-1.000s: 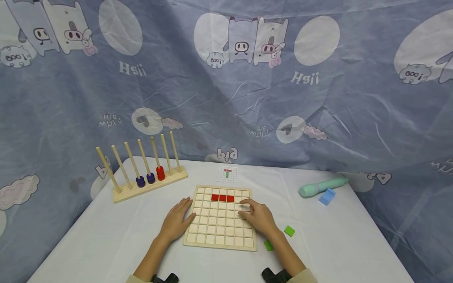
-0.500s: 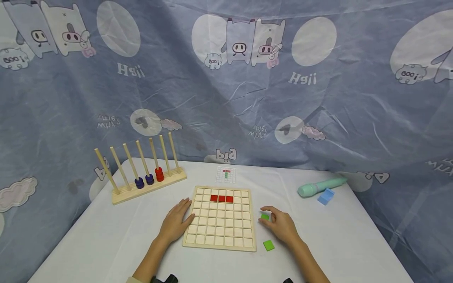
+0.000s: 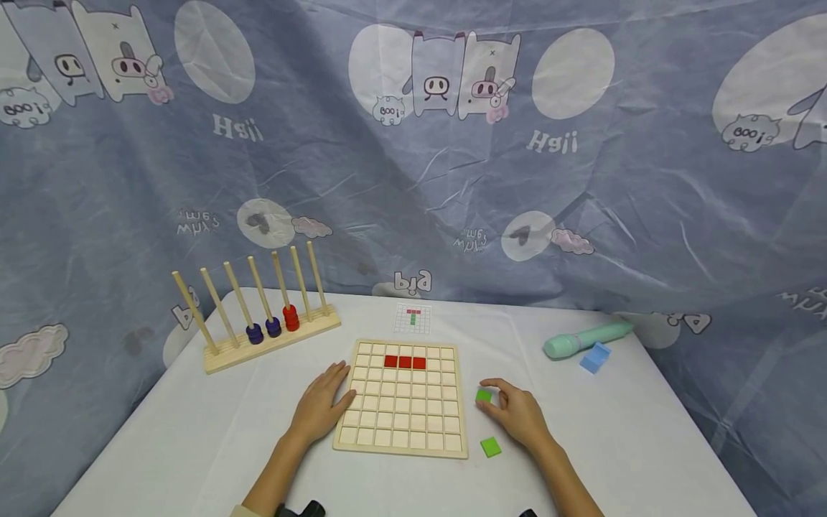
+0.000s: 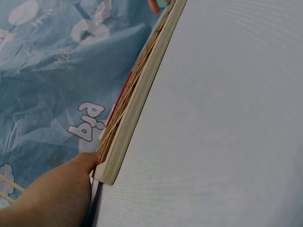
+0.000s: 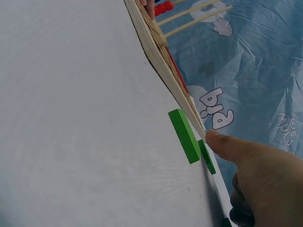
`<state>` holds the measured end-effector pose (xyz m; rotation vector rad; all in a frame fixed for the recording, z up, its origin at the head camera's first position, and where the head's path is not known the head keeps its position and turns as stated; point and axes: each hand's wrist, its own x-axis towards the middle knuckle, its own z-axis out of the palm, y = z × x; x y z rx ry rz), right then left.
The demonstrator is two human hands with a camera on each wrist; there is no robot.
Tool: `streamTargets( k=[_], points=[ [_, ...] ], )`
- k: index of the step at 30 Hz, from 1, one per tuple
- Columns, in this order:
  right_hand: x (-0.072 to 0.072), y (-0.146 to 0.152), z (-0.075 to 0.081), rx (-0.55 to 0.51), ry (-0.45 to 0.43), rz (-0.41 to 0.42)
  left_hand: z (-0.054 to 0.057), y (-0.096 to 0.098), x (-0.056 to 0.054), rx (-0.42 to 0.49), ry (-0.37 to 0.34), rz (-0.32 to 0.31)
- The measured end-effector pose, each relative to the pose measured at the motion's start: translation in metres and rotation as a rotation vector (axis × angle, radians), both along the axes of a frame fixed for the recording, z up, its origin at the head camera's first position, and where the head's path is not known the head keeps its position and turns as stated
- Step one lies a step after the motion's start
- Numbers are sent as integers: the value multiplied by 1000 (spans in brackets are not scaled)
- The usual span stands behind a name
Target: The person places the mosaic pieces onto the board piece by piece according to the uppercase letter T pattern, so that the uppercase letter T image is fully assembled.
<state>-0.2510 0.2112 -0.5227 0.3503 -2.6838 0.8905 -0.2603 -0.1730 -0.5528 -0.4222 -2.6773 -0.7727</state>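
A wooden grid board (image 3: 402, 454) lies on the white table, with three red square tiles (image 3: 405, 362) in one upper row. My left hand (image 3: 319, 403) rests along its left edge, fingers extended; in the left wrist view the thumb (image 4: 86, 161) touches the frame. To the board's right, my right hand (image 3: 519, 413) has its thumb and index finger curved either side of a green tile (image 3: 483, 396), a gap showing between them. Nearer the front lies another green tile (image 3: 491, 447). A sliver of a third green piece (image 5: 227, 222) shows beneath the hand in the right wrist view.
Behind the board lies a printed pattern card (image 3: 413, 318). A wooden peg rack (image 3: 271, 345) with blue and red rings stands at the left. A mint-green cylinder (image 3: 584, 340) and a light-blue block (image 3: 595, 357) lie at the right, before a hanging cloth (image 3: 413, 179).
My right hand has moved right, off the board's right side, and now stands around a green tile it was covering. The left hand stays on the board's edge.
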Motion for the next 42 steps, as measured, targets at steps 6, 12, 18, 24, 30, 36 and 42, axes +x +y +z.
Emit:
streamTargets(
  k=[6,12,18,24,30,36,42],
  points=[
    [-1,0,0,20,-13,-11,0,-2,0,-8,-16,-1],
    [-2,-1,-1,47,-42,-20,2,-3,0,-5,13,3],
    [-4,-2,0,61,-70,-24,3,-3,1,-2,10,5],
    [-5,-2,-2,55,-63,-24,3,-4,1,-2,0,4],
    [-5,0,-6,44,-47,-25,2,-3,0,1,8,-1],
    [-5,2,-8,34,-32,-20,-1,-2,-2,-5,13,0],
    [-5,2,-8,27,-33,-21,0,-1,-2,-7,-3,-1]
  ],
)
